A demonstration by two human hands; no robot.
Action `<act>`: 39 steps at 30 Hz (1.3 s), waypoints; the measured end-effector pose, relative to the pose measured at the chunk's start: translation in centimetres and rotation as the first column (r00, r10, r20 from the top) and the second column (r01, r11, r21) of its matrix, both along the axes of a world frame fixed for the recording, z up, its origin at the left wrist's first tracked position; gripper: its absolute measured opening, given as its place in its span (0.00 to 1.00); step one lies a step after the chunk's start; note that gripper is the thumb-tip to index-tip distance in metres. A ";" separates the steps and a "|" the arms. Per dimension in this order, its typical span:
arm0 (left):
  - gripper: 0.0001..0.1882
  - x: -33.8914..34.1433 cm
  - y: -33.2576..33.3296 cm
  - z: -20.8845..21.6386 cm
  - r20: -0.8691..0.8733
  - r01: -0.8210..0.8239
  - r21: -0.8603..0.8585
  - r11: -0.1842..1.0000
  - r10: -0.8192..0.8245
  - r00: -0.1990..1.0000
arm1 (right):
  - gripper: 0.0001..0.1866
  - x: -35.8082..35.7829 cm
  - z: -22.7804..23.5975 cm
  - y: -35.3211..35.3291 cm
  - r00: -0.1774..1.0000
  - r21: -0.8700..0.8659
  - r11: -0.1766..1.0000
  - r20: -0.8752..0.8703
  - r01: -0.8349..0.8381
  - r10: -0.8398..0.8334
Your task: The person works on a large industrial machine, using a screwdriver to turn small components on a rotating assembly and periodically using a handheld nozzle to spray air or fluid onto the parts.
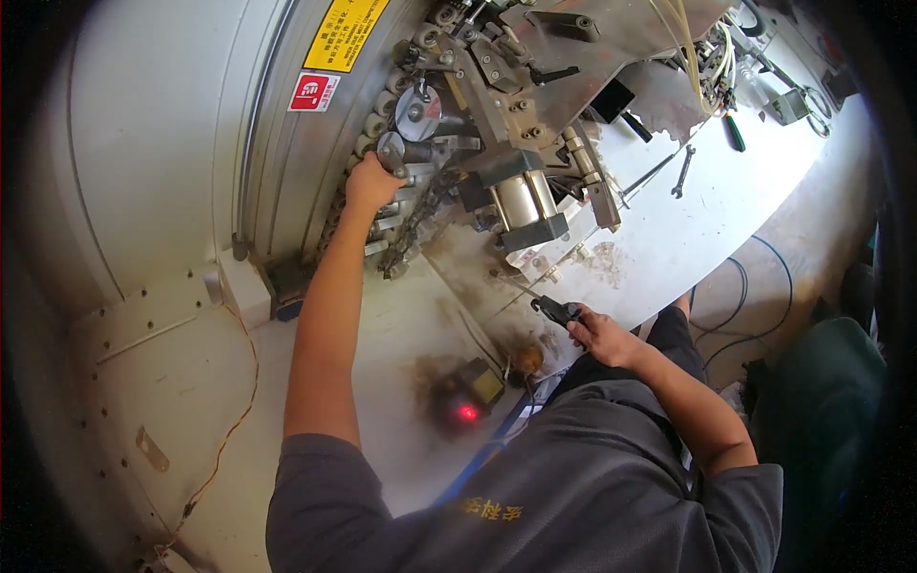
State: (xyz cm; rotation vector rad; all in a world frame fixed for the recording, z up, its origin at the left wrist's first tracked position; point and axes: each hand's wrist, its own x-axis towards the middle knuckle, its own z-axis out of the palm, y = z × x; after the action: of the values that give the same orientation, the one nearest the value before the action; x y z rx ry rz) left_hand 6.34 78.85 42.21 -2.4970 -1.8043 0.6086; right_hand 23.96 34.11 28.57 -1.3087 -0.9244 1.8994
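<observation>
My left hand (373,184) reaches into the machine at the upper middle, its fingers closed around a small metal part (394,162) beside a row of pale rollers (375,125). The fingertips are partly hidden. Just above is a round metal disc (417,112) with a reddish patch. My right hand (604,337) is wrapped around a black hand tool (554,310) near the front edge of the white surface. A thin rod seems to run from the tool's tip toward the machine; its exact kind is unclear. Between the hands, a silver cylinder with dark end blocks (521,201) stands out from the machine.
A wrench (683,172) and a black-handled tool (734,134) lie on the white surface (745,201) at right. Below the machine, a dark box (475,384) shows a red light. Blue tubing (745,286) loops at right; a thin wire (250,387) hangs at left.
</observation>
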 end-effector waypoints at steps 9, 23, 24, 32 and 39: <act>0.31 -2.1 2.0 0.0 0.141 0.038 -0.128 0.991 -0.020 0.990 | 0.31 0.1 -1.2 -1.2 0.998 -0.011 1.000 0.057 -0.004 0.005; 0.30 -2.3 2.9 0.3 0.161 0.017 -0.193 0.981 0.014 0.987 | 0.28 1.5 0.5 -1.5 0.997 -0.046 0.999 0.082 0.017 -0.013; 0.28 -3.0 3.7 0.7 0.270 0.013 -0.380 0.925 0.098 0.958 | 0.28 1.6 0.7 -1.5 0.997 -0.053 0.998 0.072 0.020 -0.017; 0.29 -1.0 1.6 0.7 0.126 0.001 -0.195 0.981 0.024 0.992 | 0.31 1.2 -1.0 -2.2 0.996 -0.042 0.999 0.087 0.014 -0.010; 0.28 -2.7 3.2 0.1 0.181 0.049 -0.198 0.979 -0.013 0.983 | 0.29 1.7 0.2 -1.8 0.996 -0.061 0.998 0.093 0.006 0.000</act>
State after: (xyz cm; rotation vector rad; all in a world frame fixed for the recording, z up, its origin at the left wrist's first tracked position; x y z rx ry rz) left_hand 3.60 82.08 42.35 -2.7908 -1.8416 0.6133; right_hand 25.63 32.36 28.79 -1.4446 -0.9171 1.8912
